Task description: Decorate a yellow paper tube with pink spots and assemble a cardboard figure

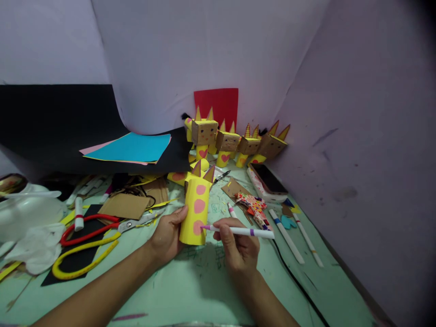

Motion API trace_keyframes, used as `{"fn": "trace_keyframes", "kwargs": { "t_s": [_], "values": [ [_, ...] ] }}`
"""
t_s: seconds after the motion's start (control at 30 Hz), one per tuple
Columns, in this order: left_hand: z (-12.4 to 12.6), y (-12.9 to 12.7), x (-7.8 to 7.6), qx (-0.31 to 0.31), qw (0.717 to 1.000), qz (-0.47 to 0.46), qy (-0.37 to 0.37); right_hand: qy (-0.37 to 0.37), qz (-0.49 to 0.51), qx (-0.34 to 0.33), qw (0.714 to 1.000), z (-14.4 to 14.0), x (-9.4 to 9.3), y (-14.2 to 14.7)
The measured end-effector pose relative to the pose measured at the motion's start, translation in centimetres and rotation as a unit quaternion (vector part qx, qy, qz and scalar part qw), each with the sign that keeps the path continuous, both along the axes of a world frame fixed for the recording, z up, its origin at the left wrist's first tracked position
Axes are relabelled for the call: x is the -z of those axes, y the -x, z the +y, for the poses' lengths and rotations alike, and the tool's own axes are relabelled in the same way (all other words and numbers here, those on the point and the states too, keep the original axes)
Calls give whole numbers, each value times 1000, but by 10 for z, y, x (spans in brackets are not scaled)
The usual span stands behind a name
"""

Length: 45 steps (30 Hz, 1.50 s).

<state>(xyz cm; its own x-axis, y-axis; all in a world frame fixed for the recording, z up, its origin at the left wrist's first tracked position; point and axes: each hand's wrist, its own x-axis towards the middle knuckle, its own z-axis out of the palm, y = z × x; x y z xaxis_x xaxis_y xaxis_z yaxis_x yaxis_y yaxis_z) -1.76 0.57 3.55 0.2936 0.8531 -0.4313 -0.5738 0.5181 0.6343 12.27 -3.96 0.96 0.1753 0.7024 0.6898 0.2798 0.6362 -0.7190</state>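
A yellow paper tube figure (pixel 190 213) with pointed ears and pink spots down its side is held upright, slightly tilted, by my left hand (pixel 169 232). The thumb lies along its left edge and the other fingers are mostly hidden behind it. My right hand (pixel 238 245) is closed around a white marker pen (pixel 243 231) with a purple band. Its purple tip touches the lowest pink spot, or lies right at its edge. Just behind the tube lies another yellow piece (pixel 175 176) with a pink spot.
Several box-headed yellow figures (pixel 227 141) stand at the back before red card (pixel 218 102). Scissors (pixel 136 222) and cardboard scraps (pixel 124 205) lie left, near blue paper (pixel 132 147). On the right are a glue gun (pixel 254 206), its cable (pixel 293 274), markers (pixel 286 236) and a phone (pixel 269 178).
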Motion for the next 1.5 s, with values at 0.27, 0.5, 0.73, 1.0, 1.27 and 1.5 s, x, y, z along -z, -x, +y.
{"fn": "trace_keyframes", "kwargs": {
  "t_s": [0.27, 0.5, 0.73, 1.0, 1.27, 1.5],
  "values": [
    [-1, 0, 0, 0, 1000, 21, -8, -5, 12, 3, 1000, 0, 0, 2],
    [-2, 1, 5, 10, 999, 11, -34, -11, 20, -20, 1000, 0, -2, 3],
    [-1, 0, 7, 9, 999, 7, -37, -8, 17, -41, 999, 0, 3, 3],
    [0, 0, 7, 2, 999, 12, -30, -16, 8, -7, 1000, 1, -1, 3],
    [0, 0, 8, 8, 999, 5, -44, -11, 14, -11, 1000, 1, 0, 3],
    [-2, 0, 8, 9, 999, -8, -47, -11, 15, -31, 999, 0, 4, 5]
  ]
}}
